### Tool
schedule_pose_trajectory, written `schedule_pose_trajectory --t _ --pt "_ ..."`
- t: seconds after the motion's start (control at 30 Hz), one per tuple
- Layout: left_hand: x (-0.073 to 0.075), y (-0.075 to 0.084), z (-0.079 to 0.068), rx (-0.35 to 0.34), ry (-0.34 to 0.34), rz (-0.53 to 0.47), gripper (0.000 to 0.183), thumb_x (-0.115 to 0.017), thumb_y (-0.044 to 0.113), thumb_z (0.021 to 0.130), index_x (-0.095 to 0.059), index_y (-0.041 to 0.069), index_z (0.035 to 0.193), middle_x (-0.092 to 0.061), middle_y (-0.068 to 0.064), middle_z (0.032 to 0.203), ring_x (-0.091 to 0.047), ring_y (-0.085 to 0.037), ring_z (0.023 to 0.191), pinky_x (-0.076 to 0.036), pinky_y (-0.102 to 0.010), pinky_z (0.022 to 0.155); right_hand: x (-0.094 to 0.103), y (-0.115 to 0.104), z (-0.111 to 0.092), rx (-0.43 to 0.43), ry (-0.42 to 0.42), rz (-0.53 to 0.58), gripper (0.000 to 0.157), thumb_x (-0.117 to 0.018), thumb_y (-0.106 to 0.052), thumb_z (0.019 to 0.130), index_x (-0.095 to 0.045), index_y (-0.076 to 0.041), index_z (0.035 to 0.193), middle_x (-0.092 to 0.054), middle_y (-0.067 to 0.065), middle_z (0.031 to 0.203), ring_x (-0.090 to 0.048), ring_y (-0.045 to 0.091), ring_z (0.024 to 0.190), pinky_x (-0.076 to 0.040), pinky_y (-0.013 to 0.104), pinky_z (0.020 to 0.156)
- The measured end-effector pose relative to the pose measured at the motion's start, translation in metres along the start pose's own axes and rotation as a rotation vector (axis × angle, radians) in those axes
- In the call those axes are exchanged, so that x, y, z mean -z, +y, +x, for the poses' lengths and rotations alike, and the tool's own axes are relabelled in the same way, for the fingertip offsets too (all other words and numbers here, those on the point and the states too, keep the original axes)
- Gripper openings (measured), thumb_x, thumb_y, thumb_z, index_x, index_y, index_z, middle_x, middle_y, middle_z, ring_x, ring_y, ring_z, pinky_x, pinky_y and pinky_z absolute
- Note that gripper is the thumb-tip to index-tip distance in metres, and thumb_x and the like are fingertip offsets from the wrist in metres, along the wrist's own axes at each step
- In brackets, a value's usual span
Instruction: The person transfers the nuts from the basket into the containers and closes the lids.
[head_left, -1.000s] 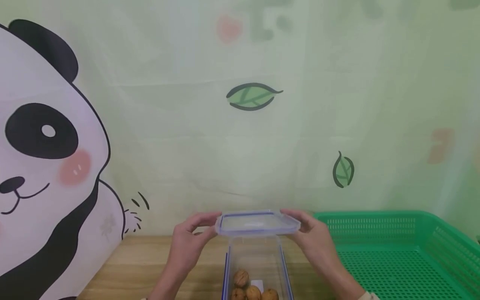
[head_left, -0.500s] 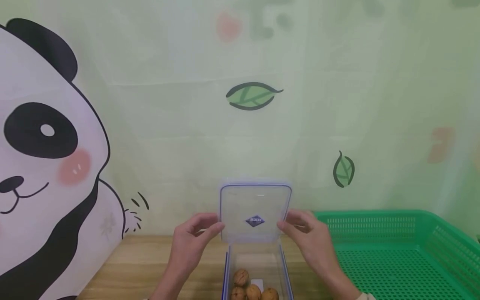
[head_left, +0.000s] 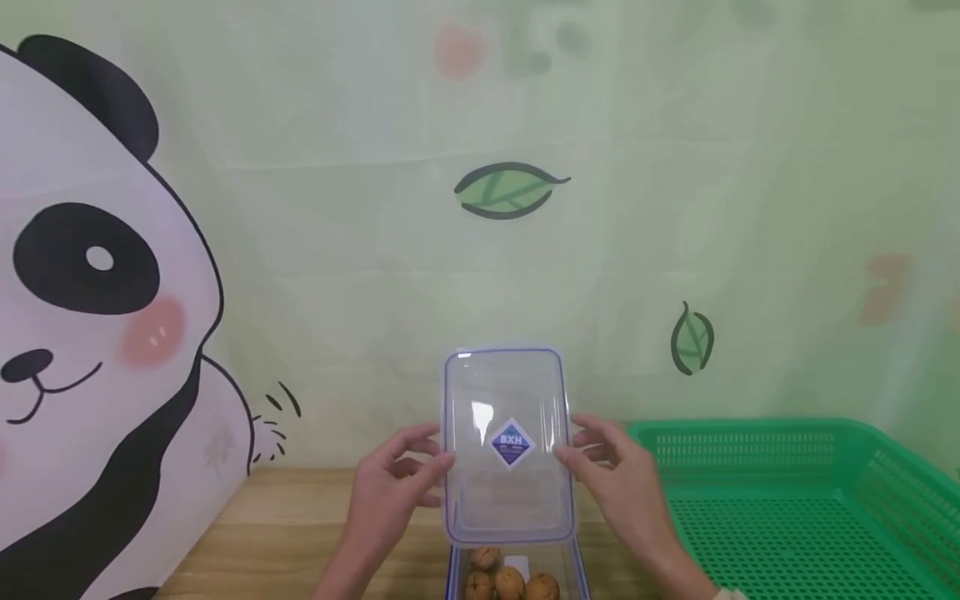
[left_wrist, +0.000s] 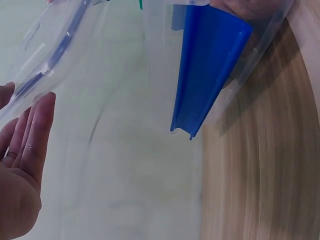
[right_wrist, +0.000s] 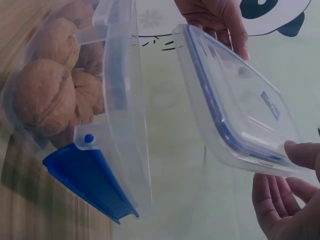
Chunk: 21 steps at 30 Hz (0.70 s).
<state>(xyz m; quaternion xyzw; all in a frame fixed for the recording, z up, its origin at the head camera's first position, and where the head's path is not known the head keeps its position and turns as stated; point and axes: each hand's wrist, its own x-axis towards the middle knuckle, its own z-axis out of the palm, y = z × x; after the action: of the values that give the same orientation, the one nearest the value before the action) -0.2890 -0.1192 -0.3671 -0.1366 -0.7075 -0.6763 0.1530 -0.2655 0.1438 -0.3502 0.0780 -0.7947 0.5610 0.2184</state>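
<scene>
A clear plastic lid with a blue seal line and a BXH sticker is held tilted above a clear box. My left hand pinches its left edge, thumb in front and fingers behind. On the opposite edge my right hand pinches the lid the same way. Several walnuts lie in the box, partly hidden by the lid in the head view. Blue locking flaps hang down outside the box; one blue flap fills the top of the left wrist view. A gap shows between lid and box rim.
To the right stands a green perforated plastic basket. The wooden table carries the box. Behind it hangs a pale green cloth printed with a panda and leaves.
The lid has swung from nearly edge-on to facing the head camera, its near edge lowering in front of the box. Both hands keep their pinch on its sides and barely shift.
</scene>
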Motion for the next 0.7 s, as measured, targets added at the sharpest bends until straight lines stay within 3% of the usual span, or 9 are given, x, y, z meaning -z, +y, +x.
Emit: schedule_pose_trajectory --t 0.37,0.7 --pt "0.002 -0.003 -0.003 0.100 -0.063 -0.009 0.049 -0.081 0.021 0.080 -0.063 0.011 0.125 -0.063 -0.015 0.104 -0.068 -0.030 0.072 -0.060 -0.045 0.054 0.002 0.001 -0.004 -0.068 -0.063 -0.009 0.052 -0.077 -0.035 0.082 -0.061 -0.013 0.127 -0.065 0.008 0.100 -0.066 0.017 0.081 -0.058 0.030 0.070" --pt "0.002 -0.006 -0.007 0.115 -0.111 0.004 0.053 -0.080 0.021 0.081 -0.061 0.014 0.129 -0.063 -0.016 0.102 -0.067 -0.030 0.070 -0.060 -0.045 0.054 0.002 0.010 -0.007 -0.105 -0.097 -0.012 0.056 -0.076 -0.032 0.083 -0.058 -0.015 0.133 -0.065 0.011 0.102 -0.066 0.018 0.073 -0.059 0.035 0.070"
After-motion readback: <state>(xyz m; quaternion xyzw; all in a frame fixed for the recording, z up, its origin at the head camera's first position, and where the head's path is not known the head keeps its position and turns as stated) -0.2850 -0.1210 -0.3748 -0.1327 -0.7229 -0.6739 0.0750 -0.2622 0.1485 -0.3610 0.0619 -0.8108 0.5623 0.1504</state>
